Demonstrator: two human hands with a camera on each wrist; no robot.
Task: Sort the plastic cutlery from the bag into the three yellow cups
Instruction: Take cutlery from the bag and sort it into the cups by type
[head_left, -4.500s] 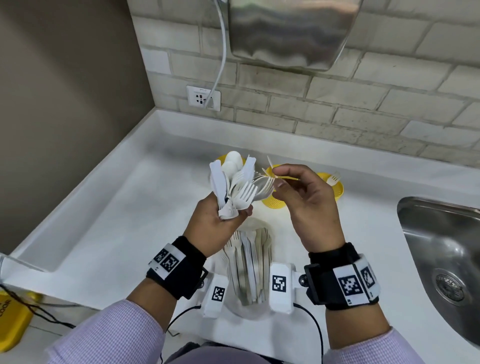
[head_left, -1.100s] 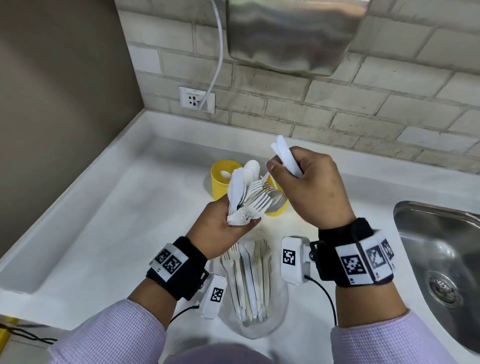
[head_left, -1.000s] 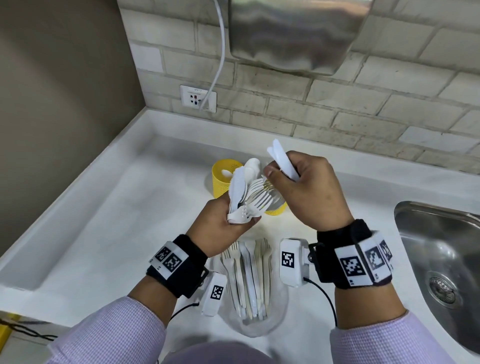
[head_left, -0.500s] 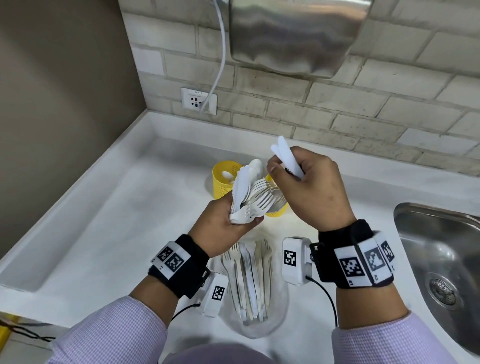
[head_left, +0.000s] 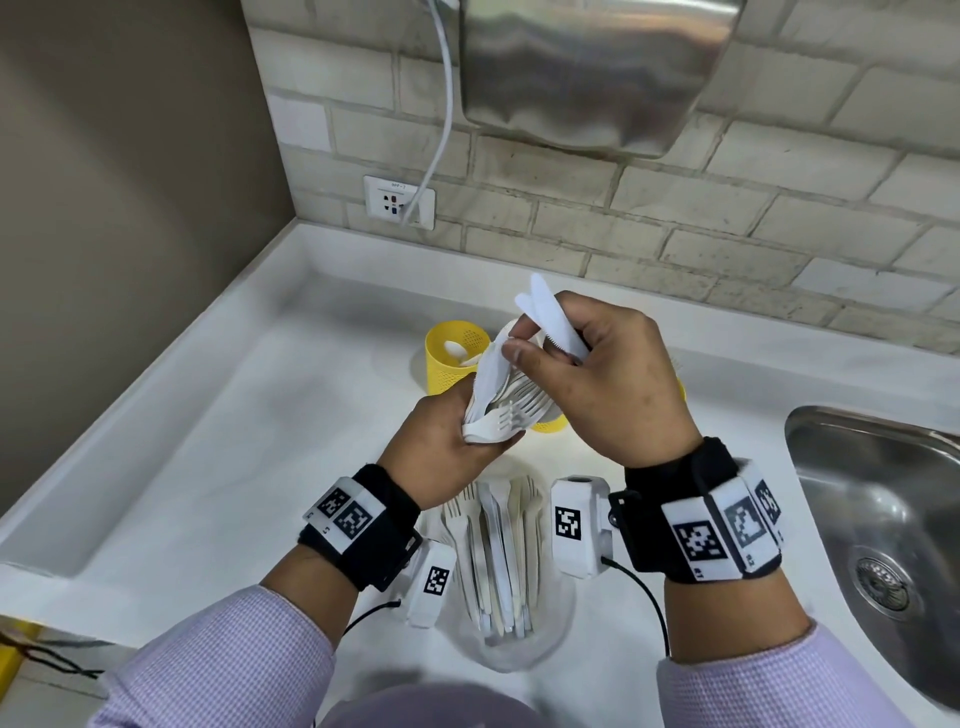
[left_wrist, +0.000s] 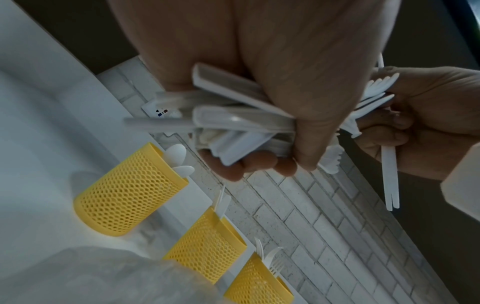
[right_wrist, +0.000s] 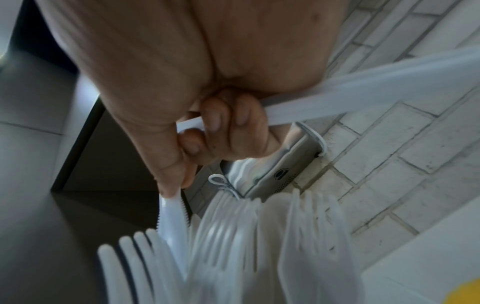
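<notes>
Left hand (head_left: 448, 453) fingers clamped on a mixed bundle of white plastic cutlery (head_left: 501, 404). Right hand (head_left: 602, 382) grips two white plastic knives (head_left: 551, 323), thumb and forefinger pinching another knife (head_left: 489, 375) in the bundle.

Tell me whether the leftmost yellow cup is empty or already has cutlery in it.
Not empty. The leftmost yellow cup stands upright on the counter with white spoons sticking out of its mouth; how many cannot be told.
</notes>
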